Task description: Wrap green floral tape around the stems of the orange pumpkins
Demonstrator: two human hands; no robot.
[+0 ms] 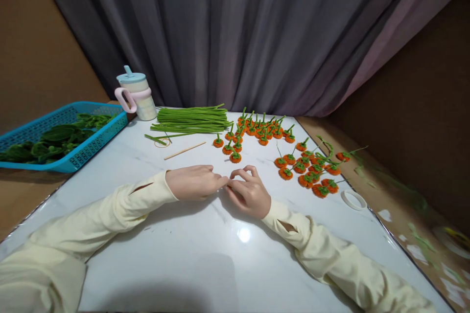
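Note:
My left hand (196,182) is closed above the white tabletop, its fingertips meeting those of my right hand (250,192). The right thumb and forefinger are pinched, while the other fingers curl loosely. Whatever sits between the fingertips, if anything, is too small or hidden to name. Just beyond them stand small orange pumpkins (235,158) with green stems, made of fuzzy chenille. A thin wooden stick (185,150) lies past the left hand. Farther back is a bundle of green pipe cleaners (191,120), with a few loose ones and a rubber band (162,142) before it.
At the left, a blue plastic basket (69,162) holds green leaf pieces (60,134). A tumbler (147,106) with a pink handle stands behind. More orange pumpkins (306,179), some with thin wires, lie at right near a white tape roll (353,200). A grey curtain (227,34) hangs behind.

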